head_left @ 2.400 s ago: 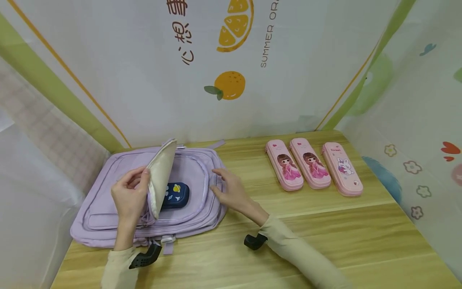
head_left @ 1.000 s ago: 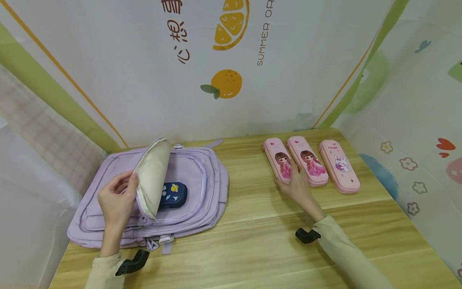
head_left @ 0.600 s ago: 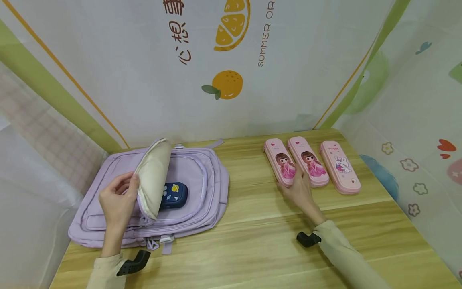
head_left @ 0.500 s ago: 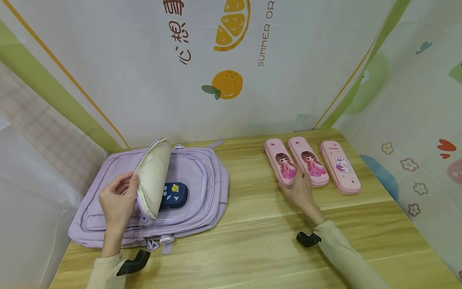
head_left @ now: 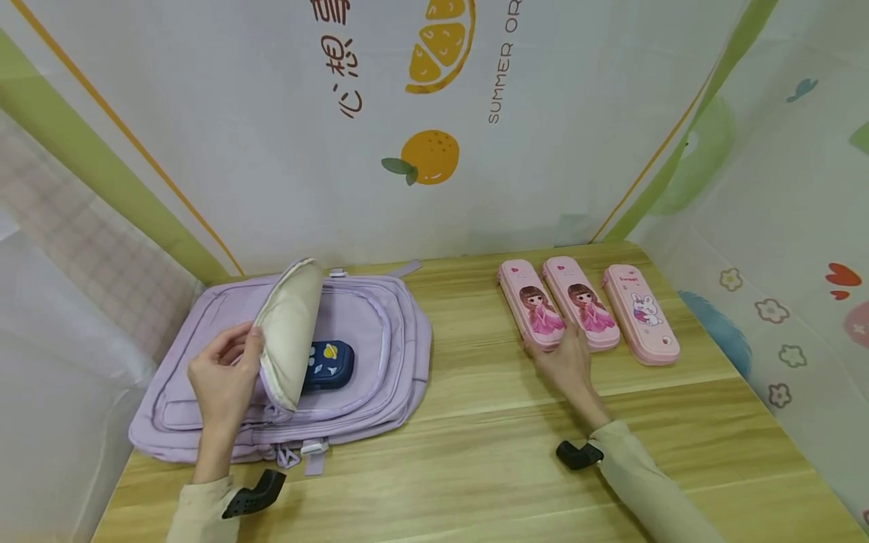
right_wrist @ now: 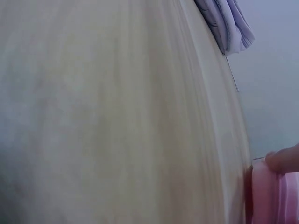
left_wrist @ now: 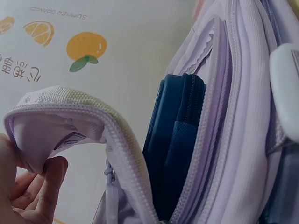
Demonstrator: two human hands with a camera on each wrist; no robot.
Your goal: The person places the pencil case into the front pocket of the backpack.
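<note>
A lilac backpack (head_left: pixel 407 339) lies on the table at the left, its front pocket unzipped. My left hand (head_left: pixel 224 369) pinches the edge of the pocket flap (head_left: pixel 292 332) and holds it up, cream lining showing. Inside the pocket sits a navy pencil case (head_left: pixel 329 365) with planet decorations, partly hidden by the flap; in the left wrist view the navy pencil case (left_wrist: pixel 173 140) stands within the zipped opening. My right hand (head_left: pixel 566 366) grips the near end of the leftmost pink pencil case (head_left: pixel 529 298), thumb and fingers at its two sides. That case lies on the table.
Beside it lie a second pink pencil case (head_left: pixel 577 294) with the same doll print and a third pink pencil case (head_left: pixel 641 313) with a rabbit. The wooden table (head_left: pixel 434 467) meets a printed curtain (head_left: pixel 305 188) at the back.
My right hand has left the backpack for the leftmost pink pencil case, then shifted slightly toward its near end. My left hand has drawn the flap a little further left.
</note>
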